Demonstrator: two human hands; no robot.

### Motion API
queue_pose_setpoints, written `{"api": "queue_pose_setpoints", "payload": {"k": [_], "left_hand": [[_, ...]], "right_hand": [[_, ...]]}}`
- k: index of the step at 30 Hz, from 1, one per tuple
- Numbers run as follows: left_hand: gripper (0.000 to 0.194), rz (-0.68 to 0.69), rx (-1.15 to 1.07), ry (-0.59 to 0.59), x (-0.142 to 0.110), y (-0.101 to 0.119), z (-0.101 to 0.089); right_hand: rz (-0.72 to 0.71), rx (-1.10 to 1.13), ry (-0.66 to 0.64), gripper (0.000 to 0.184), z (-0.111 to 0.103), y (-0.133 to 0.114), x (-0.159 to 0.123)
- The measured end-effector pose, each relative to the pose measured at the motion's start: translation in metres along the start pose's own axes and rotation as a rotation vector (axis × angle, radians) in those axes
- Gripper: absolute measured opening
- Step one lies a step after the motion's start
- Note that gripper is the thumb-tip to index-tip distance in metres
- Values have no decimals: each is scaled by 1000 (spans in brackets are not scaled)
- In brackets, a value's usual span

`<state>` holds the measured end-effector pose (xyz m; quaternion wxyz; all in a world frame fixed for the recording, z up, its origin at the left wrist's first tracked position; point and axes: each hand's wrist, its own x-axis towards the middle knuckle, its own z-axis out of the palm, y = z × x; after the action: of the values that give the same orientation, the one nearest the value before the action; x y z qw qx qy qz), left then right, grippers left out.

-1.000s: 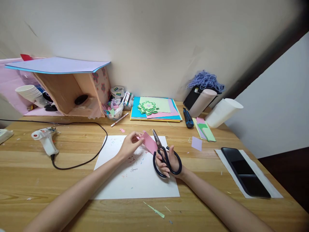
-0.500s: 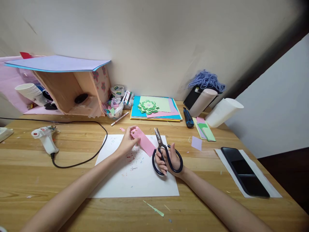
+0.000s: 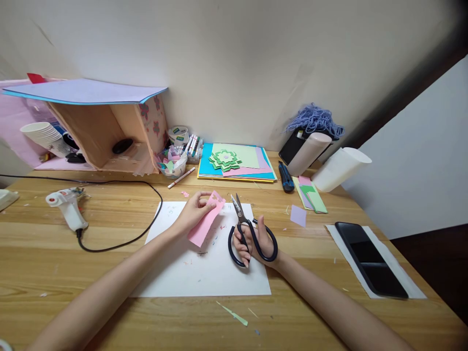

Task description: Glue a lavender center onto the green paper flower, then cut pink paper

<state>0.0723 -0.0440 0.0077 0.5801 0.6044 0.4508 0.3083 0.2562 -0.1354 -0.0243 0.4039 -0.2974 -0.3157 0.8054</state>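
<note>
My left hand [image 3: 195, 212] pinches a pink paper strip [image 3: 205, 225] with small cut-outs at its upper end. The strip slants, its top leaning right, above a marked white sheet [image 3: 175, 280]. In my right hand [image 3: 252, 241] is a pair of black-handled scissors [image 3: 239, 214], fingers through the loops. The blades point up and left, slightly parted, just right of the strip and apart from it. Tiny pink scraps [image 3: 185, 194] lie beyond the left hand.
A glue gun [image 3: 68, 207] with a black cord rests at left. Coloured paper with a green paper flower [image 3: 225, 159] is at the back. A utility knife [image 3: 285, 176], a lilac paper square [image 3: 298, 215] and a phone [image 3: 369, 258] lie to the right. A cardboard box [image 3: 109, 131] stands back left.
My left hand has turned the pink strip, so its cut end now points up and right instead of up and left. The scissor blades have opened slightly and shifted a little left.
</note>
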Motion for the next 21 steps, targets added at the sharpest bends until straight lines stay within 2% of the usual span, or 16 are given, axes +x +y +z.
{"api": "queue_pose_setpoints", "payload": {"k": [3, 7, 15, 18, 21], "left_hand": [[44, 22, 31, 68, -1, 3, 2], [43, 84, -44, 180, -5, 3, 8], [38, 266, 29, 363, -13, 9, 13], [35, 287, 80, 366, -16, 9, 16], [35, 271, 92, 297, -19, 8, 21]], "right_hand": [[62, -37, -68, 74, -3, 1, 1], [145, -86, -151, 74, -4, 4, 2], [107, -149, -149, 75, -1, 10, -1], [105, -139, -154, 76, -5, 13, 1], [98, -141, -165, 76, -9, 16, 2]]}}
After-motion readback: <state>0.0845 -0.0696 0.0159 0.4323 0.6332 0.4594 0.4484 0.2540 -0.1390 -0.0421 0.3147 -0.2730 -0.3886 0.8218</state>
